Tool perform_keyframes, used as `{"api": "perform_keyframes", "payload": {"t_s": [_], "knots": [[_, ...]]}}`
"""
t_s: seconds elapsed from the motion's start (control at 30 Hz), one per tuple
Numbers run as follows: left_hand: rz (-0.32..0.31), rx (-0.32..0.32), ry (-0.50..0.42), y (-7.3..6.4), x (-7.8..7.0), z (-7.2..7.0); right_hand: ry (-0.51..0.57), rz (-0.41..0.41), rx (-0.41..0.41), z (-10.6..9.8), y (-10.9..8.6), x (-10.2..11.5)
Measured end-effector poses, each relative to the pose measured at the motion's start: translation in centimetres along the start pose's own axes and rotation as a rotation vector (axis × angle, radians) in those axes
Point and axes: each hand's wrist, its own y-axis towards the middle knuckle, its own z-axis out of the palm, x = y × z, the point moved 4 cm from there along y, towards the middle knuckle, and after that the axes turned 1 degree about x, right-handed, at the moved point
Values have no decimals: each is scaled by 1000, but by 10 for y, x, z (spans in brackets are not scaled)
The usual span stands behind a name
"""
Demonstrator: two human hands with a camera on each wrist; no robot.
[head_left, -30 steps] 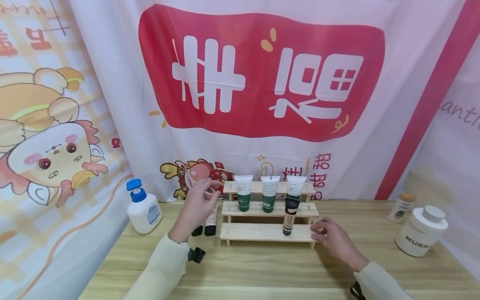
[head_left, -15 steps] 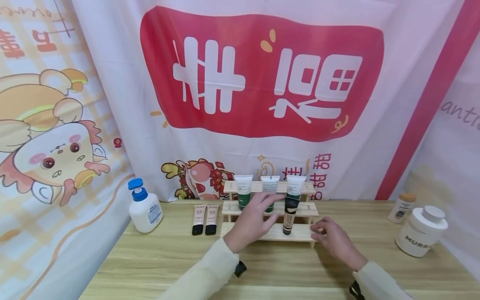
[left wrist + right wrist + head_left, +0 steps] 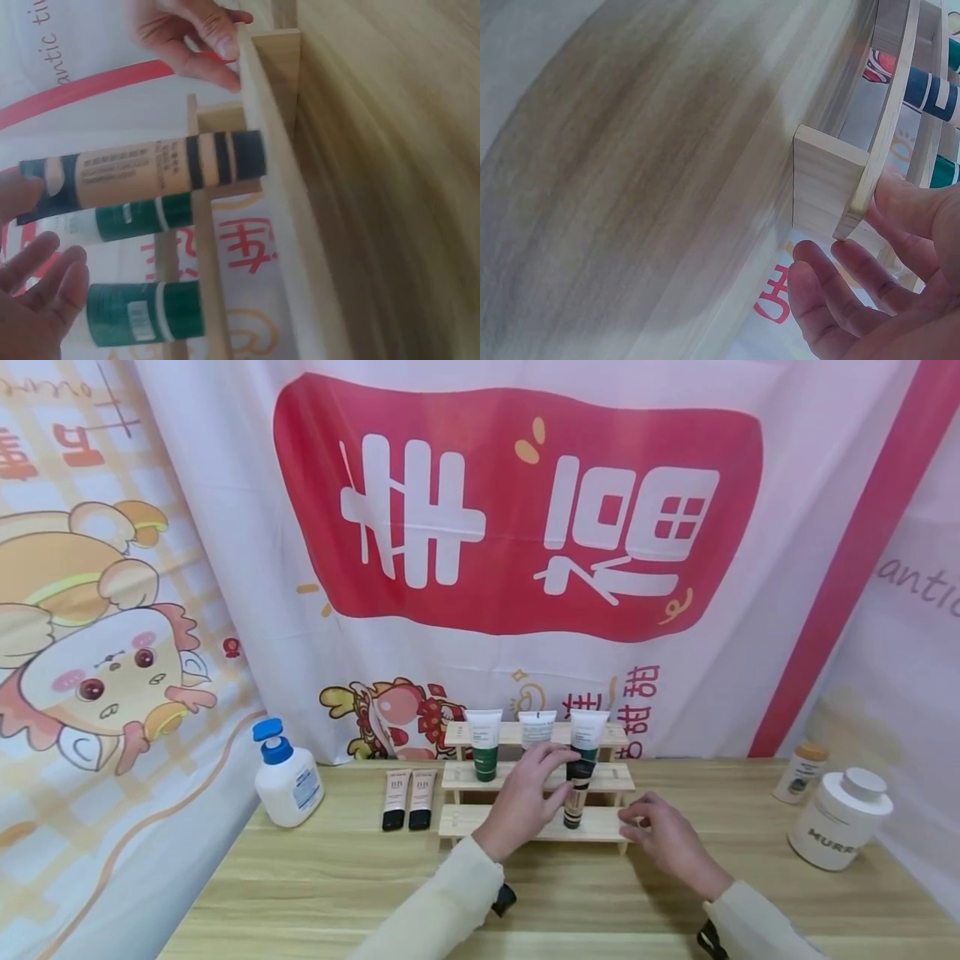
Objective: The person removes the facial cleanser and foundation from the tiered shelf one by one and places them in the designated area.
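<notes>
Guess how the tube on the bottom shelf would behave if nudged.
The tube would probably tip easily, standing tall on a narrow base. Its flattened top suggests squeezable walls, and may limit rolling if it falls.

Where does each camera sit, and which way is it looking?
Head: on the person's head, looking forward and down at the wooden rack; left hand, right hand and both sleeves show.
Left wrist: on that wrist, facing the black-and-beige tube; left hand near, right hand beyond.
Right wrist: on that wrist, facing the rack's end; only the right hand shows.
Shared: head and left wrist both show the tube and both hands.
</notes>
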Motion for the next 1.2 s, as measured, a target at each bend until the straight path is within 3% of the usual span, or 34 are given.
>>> {"api": "perform_keyframes", "payload": {"t_s": [0.17, 0.27, 0.43, 0.73, 0.87, 1.07, 1.2], "knots": [[-50, 24, -67, -1, 1, 9, -10, -1, -3, 1, 1, -2], [-28, -9, -88, -4, 2, 3, -2, -15, -3, 4, 1, 0], [9, -101, -122, -12, 2, -24, -11, -21, -15, 6, 1, 4], [-72, -192, -95, -38, 18, -82, -142, -84, -80, -2, -5, 8], [-121, -197, -64, -51, 35, -105, -157, -88, -93, -4, -9, 6], [-209, -199, 52, -75, 64, -130, -149, -81, -73, -1, -8, 6], [-336, -185, 109, -91, 89, -144, -147, -82, -66, 0, -6, 9]]}}
